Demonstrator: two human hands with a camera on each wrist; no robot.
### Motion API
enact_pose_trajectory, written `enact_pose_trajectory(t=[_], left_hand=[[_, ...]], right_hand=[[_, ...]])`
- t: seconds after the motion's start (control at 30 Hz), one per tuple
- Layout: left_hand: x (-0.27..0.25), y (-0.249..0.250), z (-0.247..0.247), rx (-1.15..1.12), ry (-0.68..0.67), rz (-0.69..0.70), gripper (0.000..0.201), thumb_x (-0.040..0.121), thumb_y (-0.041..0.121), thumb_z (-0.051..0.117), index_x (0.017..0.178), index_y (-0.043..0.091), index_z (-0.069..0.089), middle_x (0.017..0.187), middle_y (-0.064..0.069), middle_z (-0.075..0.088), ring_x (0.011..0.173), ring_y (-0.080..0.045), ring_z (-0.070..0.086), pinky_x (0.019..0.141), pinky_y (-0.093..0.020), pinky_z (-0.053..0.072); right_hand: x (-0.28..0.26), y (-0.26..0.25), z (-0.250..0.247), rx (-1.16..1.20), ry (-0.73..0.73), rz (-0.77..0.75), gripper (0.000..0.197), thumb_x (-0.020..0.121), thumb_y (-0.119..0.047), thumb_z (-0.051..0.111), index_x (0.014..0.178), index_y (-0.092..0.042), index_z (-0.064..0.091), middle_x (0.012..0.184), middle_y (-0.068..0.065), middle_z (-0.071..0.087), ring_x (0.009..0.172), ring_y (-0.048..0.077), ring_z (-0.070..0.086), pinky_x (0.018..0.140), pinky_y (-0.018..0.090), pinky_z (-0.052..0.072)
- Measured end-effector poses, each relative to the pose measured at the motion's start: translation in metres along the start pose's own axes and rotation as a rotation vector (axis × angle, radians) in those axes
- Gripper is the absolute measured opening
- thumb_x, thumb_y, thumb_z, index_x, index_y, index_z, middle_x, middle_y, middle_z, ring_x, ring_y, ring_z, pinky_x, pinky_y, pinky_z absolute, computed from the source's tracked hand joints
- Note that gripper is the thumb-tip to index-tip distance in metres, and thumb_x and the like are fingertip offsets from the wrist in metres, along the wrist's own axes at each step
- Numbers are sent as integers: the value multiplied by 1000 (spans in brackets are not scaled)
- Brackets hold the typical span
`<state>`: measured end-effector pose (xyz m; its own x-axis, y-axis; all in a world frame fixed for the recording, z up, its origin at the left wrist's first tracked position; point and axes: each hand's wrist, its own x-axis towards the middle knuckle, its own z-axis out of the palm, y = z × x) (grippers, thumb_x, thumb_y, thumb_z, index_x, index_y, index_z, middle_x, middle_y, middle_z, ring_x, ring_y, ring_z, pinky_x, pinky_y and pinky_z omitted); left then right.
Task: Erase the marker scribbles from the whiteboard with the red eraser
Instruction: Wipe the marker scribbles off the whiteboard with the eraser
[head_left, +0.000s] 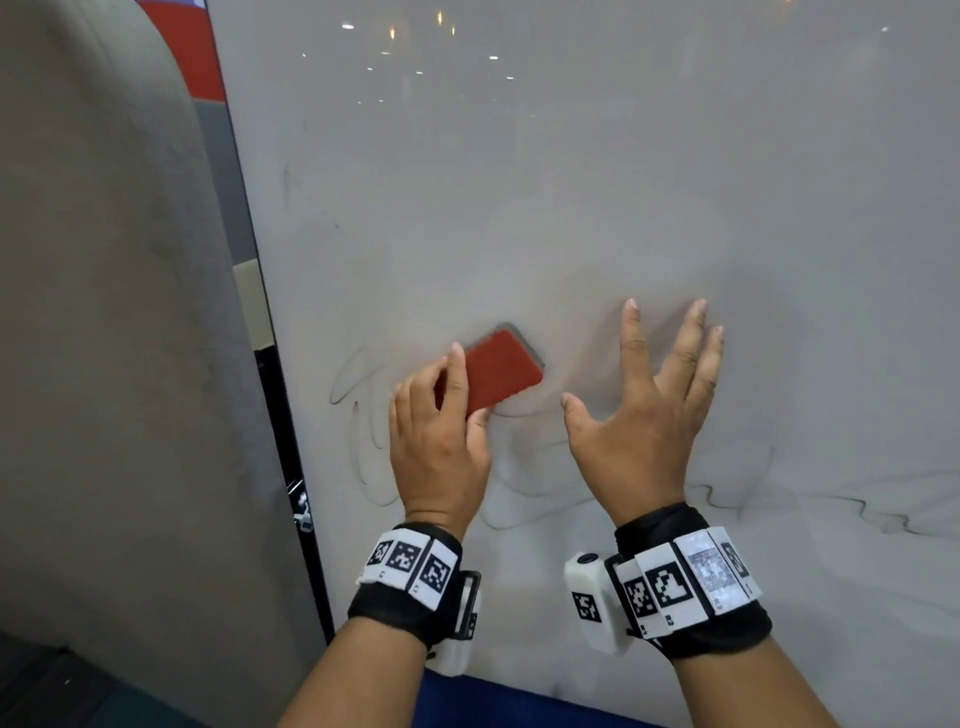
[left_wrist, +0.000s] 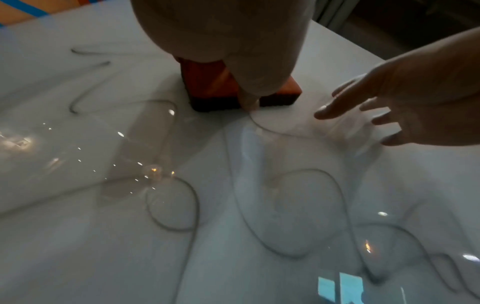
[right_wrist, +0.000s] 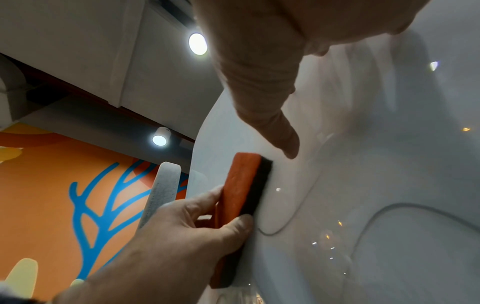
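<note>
Strapped round both my wrists are black bands (head_left: 402, 587) carrying black-and-white square markers, the closest things in the head view. Beyond them my left hand (head_left: 439, 441) grasps the red eraser (head_left: 498, 371), thumb curled under its near edge and fingers wrapped over its left side. Its dark felt face lies flat against the whiteboard (head_left: 571, 182). The eraser's long axis runs on a slant, from the end under my left palm up and away towards my right hand, where its free short end points up and right; that free end stops just short of my right thumb. My right hand (head_left: 644, 410) grips nothing: fingers spread and straight, and the right wrist view leaves me unable to tell whether the fingertips actually touch the board. Thin grey marker scribbles (head_left: 363, 415) loop just left of and below my left hand, and a wavy line (head_left: 810, 506) runs below and to the right of my right wrist. Left of my left hand, past the board's dark edge, stands a beige padded panel (head_left: 104, 364).
</note>
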<state>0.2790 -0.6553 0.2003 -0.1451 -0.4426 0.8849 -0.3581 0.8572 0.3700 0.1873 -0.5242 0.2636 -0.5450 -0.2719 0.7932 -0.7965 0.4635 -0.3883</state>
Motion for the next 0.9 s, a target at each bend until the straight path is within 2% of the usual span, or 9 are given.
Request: enact_pose_trajectory(t=[0.17, 0.2, 0.37, 0.43, 0.53, 0.57, 0.73, 0.8, 0.9], left_hand=[[27, -25, -8, -137, 166, -462, 71, 84, 17, 71, 147, 7, 42, 128, -18, 50, 117, -34, 46, 98, -51, 47], [27, -23, -8, -122, 159, -429, 70, 84, 18, 69, 147, 7, 41, 128, -18, 50, 116, -35, 46, 99, -50, 46], [9, -23, -9, 3, 2, 37, 67, 82, 16, 67, 145, 6, 45, 123, -11, 51, 112, -31, 49, 100, -47, 45], [14, -37, -12, 9, 43, -66, 68, 83, 17, 68, 146, 7, 44, 125, -12, 51, 113, -31, 49, 100, -44, 46], [30, -58, -19, -125, 170, -469, 71, 85, 18, 72, 148, 6, 41, 128, -19, 49, 118, -36, 48, 100, -45, 44], [32, -61, -20, -121, 188, -494, 70, 86, 18, 71, 148, 6, 41, 128, -20, 49, 118, -37, 48, 99, -46, 44], [8, -47, -13, -26, 27, -129, 71, 84, 17, 72, 147, 10, 42, 125, -11, 49, 115, -31, 47, 98, -52, 48], [6, -46, -10, -38, 27, -149, 70, 84, 18, 72, 147, 11, 43, 126, -11, 49, 117, -29, 47, 98, -50, 48], [16, -51, -12, -136, 112, -397, 71, 86, 22, 71, 149, 11, 40, 129, -14, 48, 119, -30, 45, 101, -41, 43]], right_hand=[[-1, -7, 3, 39, 2, -32, 92, 74, -25, 81, 152, -29, 34, 164, 14, 6, 151, 33, 1, 118, 57, 18], [-1, -9, 4, 45, 8, -43, 91, 74, -25, 81, 152, -29, 35, 164, 13, 8, 151, 32, 3, 118, 57, 18], [0, -25, 15, 82, 44, -106, 82, 76, -23, 79, 149, -24, 42, 163, 14, 15, 151, 33, 9, 117, 59, 20], [0, -29, 18, 76, 47, -114, 81, 76, -23, 79, 149, -24, 42, 163, 14, 15, 151, 33, 10, 117, 59, 20], [0, -29, 21, 36, 39, -114, 83, 74, -24, 80, 148, -26, 42, 163, 14, 12, 151, 32, 7, 119, 56, 14], [0, -28, 22, 13, 36, -119, 84, 74, -25, 81, 149, -27, 42, 164, 14, 11, 151, 32, 6, 120, 55, 13], [1, -31, 27, -59, 2, -115, 97, 69, -29, 84, 152, -30, 34, 164, 16, 4, 151, 35, 0, 120, 56, 9], [1, -34, 28, -101, -20, -114, 104, 67, -32, 86, 154, -32, 28, 164, 17, 1, 151, 37, -2, 119, 57, 7], [-1, -31, 28, -149, -30, -120, 110, 66, -35, 87, 155, -34, 23, 164, 15, -1, 151, 35, -4, 120, 54, 3]])
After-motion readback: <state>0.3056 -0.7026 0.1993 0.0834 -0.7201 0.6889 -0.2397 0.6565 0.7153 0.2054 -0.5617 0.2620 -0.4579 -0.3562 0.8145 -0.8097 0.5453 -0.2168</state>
